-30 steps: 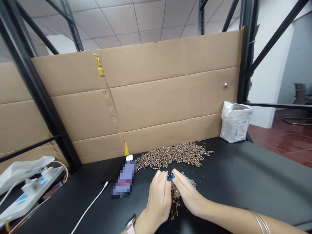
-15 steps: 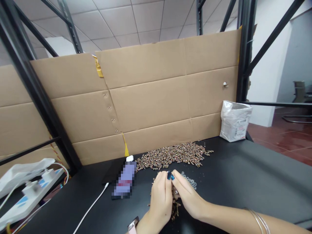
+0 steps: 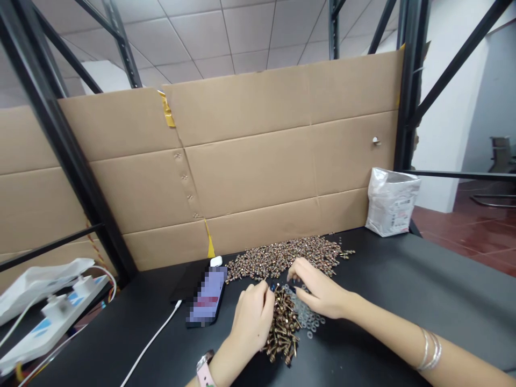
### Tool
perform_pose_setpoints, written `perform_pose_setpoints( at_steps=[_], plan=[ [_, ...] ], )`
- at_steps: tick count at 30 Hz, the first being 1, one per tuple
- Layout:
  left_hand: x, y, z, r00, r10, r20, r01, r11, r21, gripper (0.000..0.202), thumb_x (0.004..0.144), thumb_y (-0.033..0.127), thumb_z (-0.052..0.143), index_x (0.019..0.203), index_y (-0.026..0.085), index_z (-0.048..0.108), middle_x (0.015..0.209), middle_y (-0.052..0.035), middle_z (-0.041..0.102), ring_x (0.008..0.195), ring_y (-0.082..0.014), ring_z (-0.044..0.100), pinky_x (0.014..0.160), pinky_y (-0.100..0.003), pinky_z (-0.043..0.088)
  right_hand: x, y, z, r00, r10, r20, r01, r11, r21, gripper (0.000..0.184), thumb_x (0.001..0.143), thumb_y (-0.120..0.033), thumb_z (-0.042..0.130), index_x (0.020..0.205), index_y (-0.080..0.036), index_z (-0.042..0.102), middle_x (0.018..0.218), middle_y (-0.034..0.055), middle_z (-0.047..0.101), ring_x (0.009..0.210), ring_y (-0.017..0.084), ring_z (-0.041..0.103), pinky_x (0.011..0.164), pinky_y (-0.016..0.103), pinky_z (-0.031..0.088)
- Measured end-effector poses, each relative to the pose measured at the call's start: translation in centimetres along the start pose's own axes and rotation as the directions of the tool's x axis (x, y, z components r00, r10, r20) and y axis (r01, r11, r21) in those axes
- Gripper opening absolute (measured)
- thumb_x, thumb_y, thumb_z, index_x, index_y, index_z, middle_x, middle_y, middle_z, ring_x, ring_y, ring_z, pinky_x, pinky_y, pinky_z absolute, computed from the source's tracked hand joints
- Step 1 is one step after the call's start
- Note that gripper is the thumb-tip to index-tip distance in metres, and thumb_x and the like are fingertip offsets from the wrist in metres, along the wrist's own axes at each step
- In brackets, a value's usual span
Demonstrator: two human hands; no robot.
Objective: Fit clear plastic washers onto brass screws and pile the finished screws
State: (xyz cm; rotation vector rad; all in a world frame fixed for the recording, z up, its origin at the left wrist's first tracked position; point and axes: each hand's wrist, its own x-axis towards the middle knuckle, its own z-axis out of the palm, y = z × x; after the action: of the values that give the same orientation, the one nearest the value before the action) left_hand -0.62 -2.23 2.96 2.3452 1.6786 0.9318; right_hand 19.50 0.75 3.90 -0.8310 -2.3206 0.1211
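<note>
My left hand is curled at the left side of a small heap of bronze-coloured screws. Its thumb and fingers are closed together, and whatever may be between the fingertips is hidden. My right hand hovers over the far right of that heap, with thumb and bent fingers apart and nothing visible between them. Under and beside it, flat grey washers lie loose on the black table, touching the screws. Behind both hands spreads a larger pile of similar small screws.
A phone with a white cable lies to the left. A power strip sits at far left. At the back right stands a white plastic bag. A cardboard wall closes the back, between black metal posts.
My hands were pressed together over the small heap; now they are parted. The right hand has moved right and away from me, uncovering more screws and washers.
</note>
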Motion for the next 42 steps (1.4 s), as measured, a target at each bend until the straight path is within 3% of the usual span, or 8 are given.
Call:
perform_pose_setpoints(
  at_steps=[5, 13, 24, 27, 30, 33, 37, 42],
  plan=[
    [-0.1, 0.1, -0.2, 0.998, -0.022, 0.056, 0.011, 0.983, 0.186, 0.012, 0.081, 0.025, 0.040, 0.071, 0.020, 0.044, 0.072, -0.0003, 0.054, 0.073, -0.0184, 0.049, 0.069, -0.030, 0.028, 0.2, 4.2, 0.4, 0.990, 0.113, -0.084, -0.130, 0.962, -0.241, 0.015, 0.077, -0.009, 0.047, 0.088, -0.018, 0.052, 0.092, 0.0082, 0.050, 0.090, 0.023, 0.044, 0.082, 0.038, 0.040],
    [-0.2, 0.0, -0.1, 1.000, 0.023, 0.013, -0.024, 0.995, 0.102, 0.007, 0.081, 0.021, 0.040, 0.086, 0.020, 0.045, 0.088, -0.0017, 0.053, 0.084, -0.0192, 0.049, 0.076, -0.032, 0.030, 0.4, 6.8, 1.9, 0.992, 0.107, -0.066, -0.123, 0.928, -0.351, 0.008, 0.081, -0.012, 0.053, 0.082, -0.018, 0.058, 0.091, 0.0083, 0.053, 0.092, 0.024, 0.044, 0.080, 0.038, 0.039],
    [-0.6, 0.2, -0.2, 0.966, 0.251, 0.060, -0.256, 0.962, 0.097, 0.027, 0.095, 0.025, 0.025, 0.084, 0.020, 0.049, 0.084, -0.0012, 0.053, 0.082, -0.0183, 0.045, 0.074, -0.033, 0.032, 0.3, -1.6, 0.7, 0.997, -0.070, -0.040, 0.073, 0.993, 0.089, 0.011, 0.081, -0.009, 0.050, 0.084, -0.019, 0.052, 0.089, 0.0051, 0.052, 0.089, 0.021, 0.043, 0.083, 0.038, 0.038],
    [-0.7, -0.2, 0.3, 0.949, 0.315, 0.019, -0.316, 0.944, 0.097, 0.031, 0.095, 0.021, 0.021, 0.084, 0.020, 0.050, 0.083, -0.0027, 0.054, 0.080, -0.0182, 0.046, 0.072, -0.032, 0.033, -0.2, -2.8, 0.8, 0.998, 0.022, -0.063, -0.004, 0.962, 0.274, 0.013, 0.077, -0.011, 0.053, 0.086, -0.020, 0.050, 0.089, 0.0039, 0.052, 0.086, 0.019, 0.045, 0.082, 0.036, 0.038],
    [-0.7, -0.2, 0.7, 0.940, 0.328, -0.098, -0.318, 0.942, 0.105, 0.031, 0.094, 0.021, 0.021, 0.088, 0.019, 0.050, 0.089, -0.0055, 0.055, 0.084, -0.0194, 0.047, 0.074, -0.033, 0.035, -0.5, -3.0, 1.8, 0.952, 0.307, -0.018, -0.236, 0.768, 0.596, 0.006, 0.083, -0.024, 0.049, 0.086, -0.020, 0.047, 0.080, 0.0007, 0.052, 0.070, 0.014, 0.048, 0.064, 0.026, 0.040],
    [-0.9, 0.5, 0.8, 0.933, 0.340, -0.113, -0.329, 0.938, 0.106, 0.029, 0.094, 0.021, 0.021, 0.088, 0.019, 0.050, 0.090, -0.0064, 0.054, 0.084, -0.0203, 0.047, 0.075, -0.035, 0.036, -0.4, -3.2, 3.5, 0.849, 0.499, 0.171, -0.439, 0.487, 0.755, 0.035, 0.090, -0.045, 0.030, 0.071, -0.019, 0.044, 0.058, -0.0033, 0.046, 0.046, 0.009, 0.039, 0.045, 0.021, 0.031],
    [-1.5, 1.5, 1.2, 0.914, 0.391, -0.109, -0.374, 0.915, 0.148, 0.028, 0.093, 0.019, 0.022, 0.089, 0.019, 0.050, 0.087, -0.0062, 0.055, 0.081, -0.0208, 0.049, 0.073, -0.037, 0.037, -0.4, -4.0, 4.9, 0.811, 0.501, 0.303, -0.495, 0.312, 0.811, 0.046, 0.086, -0.054, 0.034, 0.056, -0.020, 0.034, 0.046, -0.0064, 0.033, 0.041, 0.007, 0.029, 0.040, 0.020, 0.023],
    [-1.6, 1.3, 2.4, 0.864, 0.431, -0.259, -0.374, 0.896, 0.240, 0.029, 0.093, 0.021, 0.025, 0.090, 0.019, 0.053, 0.092, -0.0080, 0.059, 0.086, -0.0223, 0.053, 0.073, -0.037, 0.040, -0.8, -4.9, 4.5, 0.824, 0.490, 0.285, -0.426, 0.202, 0.882, 0.036, 0.083, -0.052, 0.045, 0.067, -0.020, 0.037, 0.056, -0.0070, 0.033, 0.047, 0.007, 0.030, 0.043, 0.019, 0.025]
  ],
)
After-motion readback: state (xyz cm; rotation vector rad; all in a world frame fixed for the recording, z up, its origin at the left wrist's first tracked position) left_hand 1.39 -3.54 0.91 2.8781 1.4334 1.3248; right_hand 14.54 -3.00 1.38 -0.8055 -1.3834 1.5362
